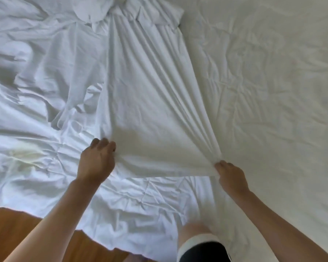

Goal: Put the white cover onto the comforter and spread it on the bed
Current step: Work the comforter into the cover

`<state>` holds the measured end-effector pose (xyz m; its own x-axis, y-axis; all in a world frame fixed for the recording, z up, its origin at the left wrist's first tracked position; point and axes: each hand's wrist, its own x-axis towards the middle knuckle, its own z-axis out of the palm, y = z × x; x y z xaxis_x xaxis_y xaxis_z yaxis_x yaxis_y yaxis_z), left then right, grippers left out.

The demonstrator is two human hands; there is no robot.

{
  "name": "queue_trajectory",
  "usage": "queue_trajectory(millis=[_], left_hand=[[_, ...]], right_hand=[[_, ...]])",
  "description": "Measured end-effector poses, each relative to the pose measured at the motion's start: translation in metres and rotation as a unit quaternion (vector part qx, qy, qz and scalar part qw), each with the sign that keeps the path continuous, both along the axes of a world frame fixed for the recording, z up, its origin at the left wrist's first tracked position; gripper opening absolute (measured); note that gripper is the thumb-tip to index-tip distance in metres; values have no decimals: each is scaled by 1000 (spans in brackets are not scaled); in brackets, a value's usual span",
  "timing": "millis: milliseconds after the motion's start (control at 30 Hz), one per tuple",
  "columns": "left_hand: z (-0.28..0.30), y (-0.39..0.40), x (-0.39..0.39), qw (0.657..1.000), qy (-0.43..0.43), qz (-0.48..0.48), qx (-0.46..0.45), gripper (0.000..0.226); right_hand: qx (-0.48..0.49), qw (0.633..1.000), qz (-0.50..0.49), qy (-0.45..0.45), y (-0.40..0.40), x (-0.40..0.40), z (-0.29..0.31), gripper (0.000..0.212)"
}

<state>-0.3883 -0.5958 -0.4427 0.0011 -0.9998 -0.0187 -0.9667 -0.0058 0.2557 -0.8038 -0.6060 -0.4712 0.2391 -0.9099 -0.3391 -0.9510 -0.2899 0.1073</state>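
Both hands, left (pixel 98 159) and right (pixel 228 174), pinch the near edge of the cover (pixel 150 110), stretched over the comforter (pixel 36 167) on the bed (pixel 273 91); probably finding its opening, next feeding the comforter inside.

I am seeing one white cover (pixel 150 103), one comforter (pixel 36 157), one bed (pixel 273 91), and my two hands, left hand (pixel 97 161) and right hand (pixel 230 178), gripping.

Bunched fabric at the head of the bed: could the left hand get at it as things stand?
Probably not without leaning in. The left hand grips the near edge of the white cover, and the bunched fabric lies at the cover's far end.
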Motion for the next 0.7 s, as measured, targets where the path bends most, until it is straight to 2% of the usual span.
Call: queue_trajectory(millis=[67,167,233,300,367,433,533,600,700], left_hand=[[-21,18,-24,1000,10,-4,-15,32],[-64,50,-75,992,17,-119,-43,43],[-90,64,-106,984,-2,-172,-50,49],[-105,63,-129,987,-17,-155,-47,57],[-113,49,-143,990,-32,-127,-55,60],[-113,29,-149,988,-65,-128,-50,53],[-97,4,-161,991,-53,-96,-74,23],[-79,1,-175,994,-14,-35,-100,22],[-49,11,-204,990,21,22,-141,33]], right_hand=[[64,995,-56,44,12,-9,-14,25],[84,976,-201,10,35,-17,-43,21],[3,966,-254,-45,47,-14,-57,21],[-91,948,-274,-133,57,-15,-70,26],[-144,925,-274,-220,64,-17,-77,32],[-175,923,-214,-268,65,-17,-82,36],[-262,921,-68,-279,58,-23,-79,16],[-306,900,43,-308,50,-34,-66,5],[-309,874,235,-291,48,-64,-41,16]])
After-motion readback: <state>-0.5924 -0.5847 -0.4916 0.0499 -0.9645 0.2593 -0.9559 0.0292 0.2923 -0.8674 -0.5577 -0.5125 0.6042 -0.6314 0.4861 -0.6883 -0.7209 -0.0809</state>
